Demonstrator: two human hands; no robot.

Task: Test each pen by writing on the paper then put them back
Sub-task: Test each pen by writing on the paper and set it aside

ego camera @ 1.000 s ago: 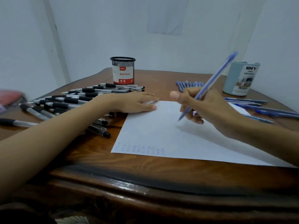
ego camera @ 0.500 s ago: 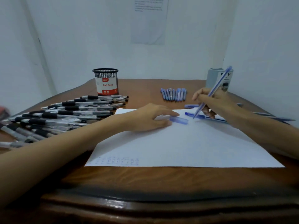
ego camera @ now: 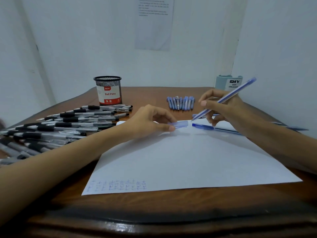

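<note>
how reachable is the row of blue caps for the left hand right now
Probably yes: the row of blue caps lies just beyond the left hand, with only bare table between them. The hand already pinches a loose blue cap, though, so its fingers are not free.

The white printed notice (ego camera: 154, 23) on the wall is cut off by the top edge, its text too small to read. The heap of clear, black-gripped pens (ego camera: 68, 122) runs blurred past the left edge. Blue scribbles (ego camera: 118, 185) at the near left corner of the white paper sheet (ego camera: 188, 160) are too faint to read. The translucent blue pen cap (ego camera: 181, 124) pinched by the left hand (ego camera: 151, 121) is smeared, one end under the fingertips (ego camera: 172, 128). The right hand (ego camera: 223, 107), gripping a slim blue pen (ego camera: 240, 88), hides the base of the pale blue desk organiser (ego camera: 223, 82) and the tail of the capped blue pen (ego camera: 203, 126) lying on the sheet.
</note>
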